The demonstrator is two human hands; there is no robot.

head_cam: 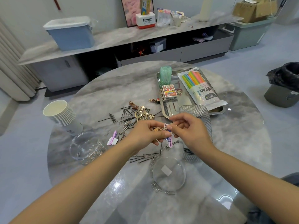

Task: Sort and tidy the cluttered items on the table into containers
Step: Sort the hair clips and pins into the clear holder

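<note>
Head view: both hands meet above the middle of the round table (113, 88). The left hand (145, 133) pinches a small decorated hair clip (168, 136), lilac and dark, while the right hand (187, 130) curls thumb and forefinger onto its upper end; it looks as if the two are pulling joined clips apart, though the fingers hide the join. Holding it up off the surface keeps it free of the loose black bobby pins (127, 120) and gold clips (141, 114) spread just beyond the knuckles.

The containers ring the clutter so each sort has a short reach: a clear round bowl (84, 147) to the left, holding paper clips; a clear lid or dish (169, 175) near the front, with paper clips (156, 186) lying at its rim; a ribbed clear tray (196, 126) partly under the right hand; a steel tray (171, 105) behind it carrying a card box and a straw pack (199, 86). A paper cup stack (61, 115) lies tipped at the left.

Open room lies toward the near edge and far left; the right side is crowded, so a move to the ribbed tray is likely the easiest
</note>
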